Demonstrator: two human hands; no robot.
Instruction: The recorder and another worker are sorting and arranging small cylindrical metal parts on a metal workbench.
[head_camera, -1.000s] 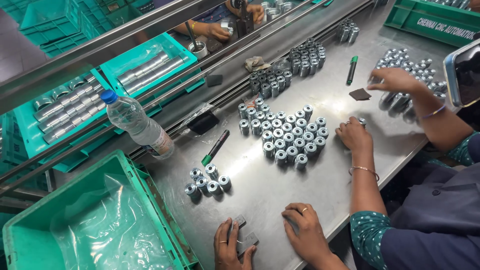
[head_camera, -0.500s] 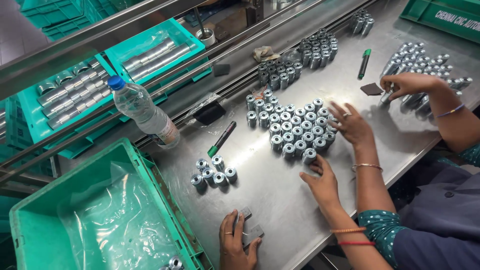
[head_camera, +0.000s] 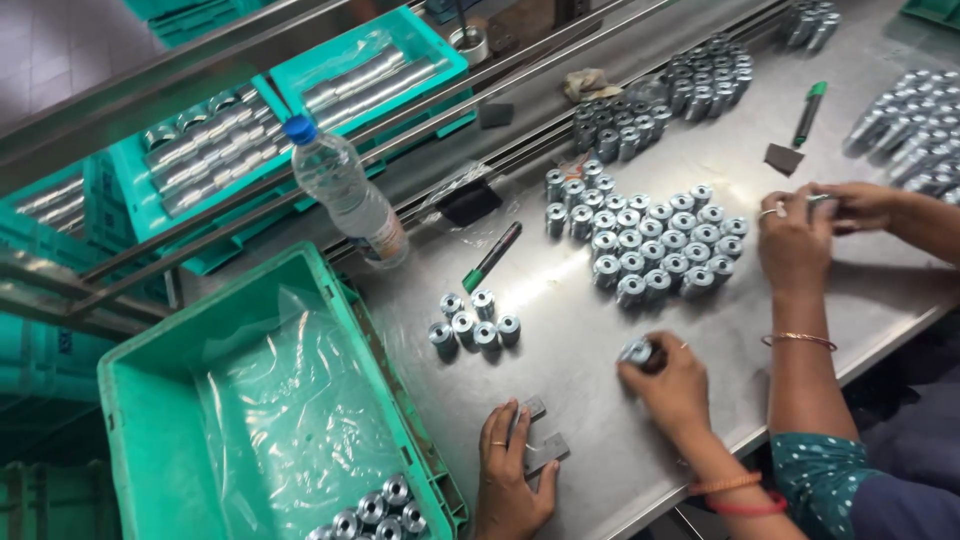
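While the left hand (head_camera: 510, 470) lies flat on the steel table (head_camera: 560, 330) at the near edge, its fingers rest on two small grey metal plates (head_camera: 540, 440), pressing on them rather than gripping. The right hand (head_camera: 668, 385) is a little further in, closed around one short metal cylinder (head_camera: 636, 351) whose shiny end shows at the thumb side. Just beyond that hand stands a big cluster of the same cylinders (head_camera: 650, 240), upright and packed close. A smaller group of five (head_camera: 473, 322) stands to the left, near a green marker pen (head_camera: 491, 257) lying on the table. A plastic water bottle (head_camera: 345, 195) stands by the rail behind. To the left is a green crate (head_camera: 150, 400) lined with clear plastic, a few cylinders in its near corner. A co-worker's two hands (head_camera: 815, 225) meet at the right of the big cluster, holding something too small to make out
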